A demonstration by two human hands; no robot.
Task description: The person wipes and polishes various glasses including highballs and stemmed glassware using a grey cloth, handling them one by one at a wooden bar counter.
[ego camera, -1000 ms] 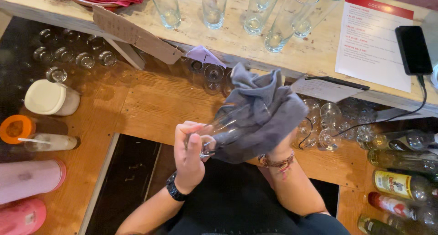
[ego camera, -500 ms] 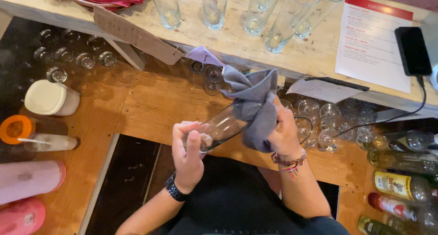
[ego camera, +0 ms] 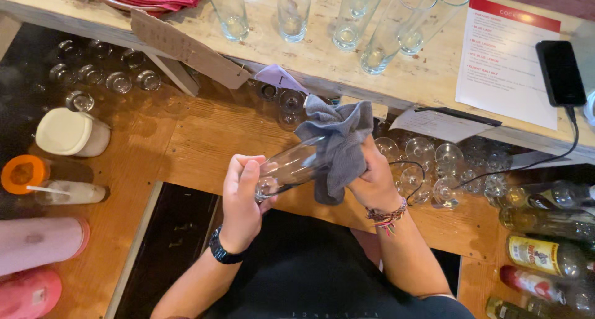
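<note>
Fingers [ego camera: 245,170] of the left hand [ego camera: 238,201] clamp the base end of a tall clear glass [ego camera: 288,168], held tilted above the wooden counter [ego camera: 204,139], while the right hand [ego camera: 372,179] closes around a grey cloth [ego camera: 338,142] wrapped over the glass's mouth. The polishing step looks to be under way; a next move would call for turning the glass inside the cloth without loosening the base grip. Beyond it, upturned stemmed glasses [ego camera: 434,164] crowd the counter, tall glasses [ego camera: 347,21] line the upper ledge, and bottles [ego camera: 545,257] lie at the right.
</note>
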